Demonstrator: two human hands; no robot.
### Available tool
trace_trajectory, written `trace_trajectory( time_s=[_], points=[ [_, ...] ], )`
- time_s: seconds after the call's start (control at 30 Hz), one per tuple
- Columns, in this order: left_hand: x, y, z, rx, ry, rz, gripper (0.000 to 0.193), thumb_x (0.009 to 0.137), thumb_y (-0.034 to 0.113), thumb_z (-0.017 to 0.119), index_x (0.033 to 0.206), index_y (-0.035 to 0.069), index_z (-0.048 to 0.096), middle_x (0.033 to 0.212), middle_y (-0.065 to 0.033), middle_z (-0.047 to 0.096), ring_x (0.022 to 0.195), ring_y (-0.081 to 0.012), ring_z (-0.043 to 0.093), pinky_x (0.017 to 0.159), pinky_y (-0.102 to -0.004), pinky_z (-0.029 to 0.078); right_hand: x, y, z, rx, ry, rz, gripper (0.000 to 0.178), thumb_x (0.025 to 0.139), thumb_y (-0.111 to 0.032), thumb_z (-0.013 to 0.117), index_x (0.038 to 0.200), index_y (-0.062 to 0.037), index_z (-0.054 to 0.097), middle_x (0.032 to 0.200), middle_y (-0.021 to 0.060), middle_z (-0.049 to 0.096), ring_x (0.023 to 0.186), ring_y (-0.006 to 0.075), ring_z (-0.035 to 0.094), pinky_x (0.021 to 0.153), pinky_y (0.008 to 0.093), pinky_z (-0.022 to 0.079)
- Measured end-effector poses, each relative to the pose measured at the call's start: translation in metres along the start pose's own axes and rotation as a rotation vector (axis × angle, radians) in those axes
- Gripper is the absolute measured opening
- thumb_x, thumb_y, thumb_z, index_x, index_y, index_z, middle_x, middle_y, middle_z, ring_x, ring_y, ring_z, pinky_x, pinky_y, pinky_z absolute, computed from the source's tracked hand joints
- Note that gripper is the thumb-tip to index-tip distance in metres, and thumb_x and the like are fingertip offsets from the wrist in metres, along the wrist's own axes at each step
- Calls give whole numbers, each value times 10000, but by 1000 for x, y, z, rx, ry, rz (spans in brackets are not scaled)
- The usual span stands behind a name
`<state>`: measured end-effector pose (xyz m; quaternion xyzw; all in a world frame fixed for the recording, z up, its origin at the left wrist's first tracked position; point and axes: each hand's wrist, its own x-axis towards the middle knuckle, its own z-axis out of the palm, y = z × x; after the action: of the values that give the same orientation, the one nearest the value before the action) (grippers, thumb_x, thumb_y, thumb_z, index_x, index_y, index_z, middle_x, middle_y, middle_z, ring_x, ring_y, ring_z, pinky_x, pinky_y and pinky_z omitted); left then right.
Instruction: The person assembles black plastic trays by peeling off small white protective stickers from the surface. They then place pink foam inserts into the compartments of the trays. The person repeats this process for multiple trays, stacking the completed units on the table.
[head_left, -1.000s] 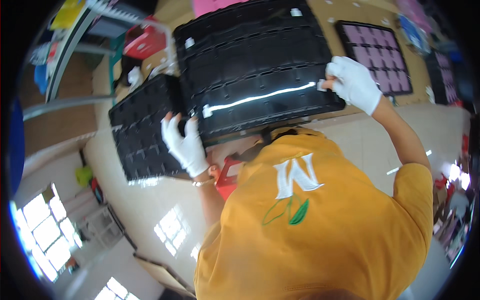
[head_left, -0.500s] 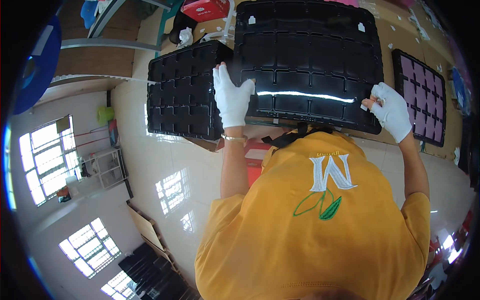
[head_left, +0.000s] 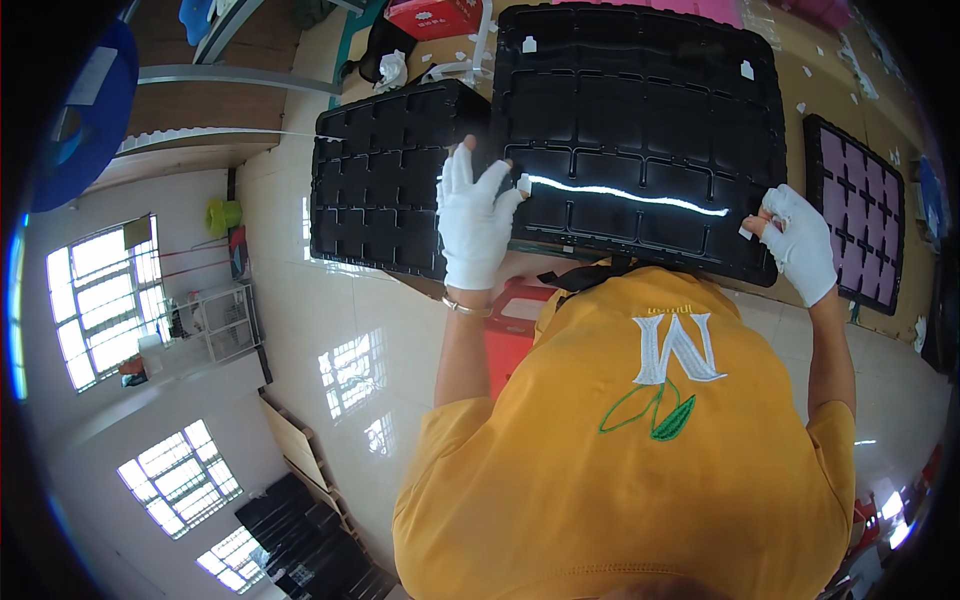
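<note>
A large black plastic tray (head_left: 640, 115) with moulded compartments lies in front of me, two small white stickers near its far edge. A bright wavy white streak, probably reflected light, crosses its near half. My left hand (head_left: 477, 222), in a white glove with bare fingertips, is at the tray's near left side, fingers spread. Right by its thumb tip is another small white sticker (head_left: 524, 184); whether the thumb touches it I cannot tell. My right hand (head_left: 800, 240), gloved the same way, pinches a small white sticker (head_left: 747, 229) at the tray's near right corner.
A stack of smaller black trays (head_left: 372, 180) stands left of the large one. A tray with pinkish-purple compartments (head_left: 862, 215) lies to the right on brown cardboard (head_left: 795, 85). A red box (head_left: 435, 17) sits at the back, and a metal frame (head_left: 240, 75) rises at far left.
My left thumb has drawn back from the tray's near left corner, and a white sticker now shows there. My right hand stays at the right corner with its sticker. The whole view has shifted slightly.
</note>
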<state>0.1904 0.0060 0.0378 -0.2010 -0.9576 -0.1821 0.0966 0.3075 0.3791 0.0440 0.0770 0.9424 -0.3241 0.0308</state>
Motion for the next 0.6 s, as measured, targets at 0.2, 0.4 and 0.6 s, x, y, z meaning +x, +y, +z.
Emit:
trace_trajectory(
  time_s=[0.2, 0.4, 0.6],
  points=[
    [15, -2, 4, -67, -100, 47, 232, 738, 163, 765, 956, 88, 735, 1418, -198, 500, 1318, -400, 444, 1064, -444, 394, -1, 0, 0, 39, 2, 22, 262, 786, -172, 752, 760, -26, 535, 712, 84, 460, 619, 198, 453, 598, 312, 398],
    [23, -6, 0, -93, -185, 57, 199, 722, 150, 769, 906, 88, 723, 1433, -186, 492, 1325, -391, 444, 1059, -439, 396, 0, 1, -4, 153, -48, 85, 233, 806, -184, 743, 800, -18, 581, 730, 63, 498, 643, 159, 467, 614, 299, 400],
    [20, 2, -4, 21, -120, 93, 173, 734, 135, 749, 901, 95, 725, 1403, -169, 520, 1306, -376, 464, 1047, -458, 390, -6, 10, -5, 275, 29, 82, 229, 856, -203, 719, 859, 3, 619, 774, 43, 545, 687, 131, 477, 648, 280, 397]
  ],
)
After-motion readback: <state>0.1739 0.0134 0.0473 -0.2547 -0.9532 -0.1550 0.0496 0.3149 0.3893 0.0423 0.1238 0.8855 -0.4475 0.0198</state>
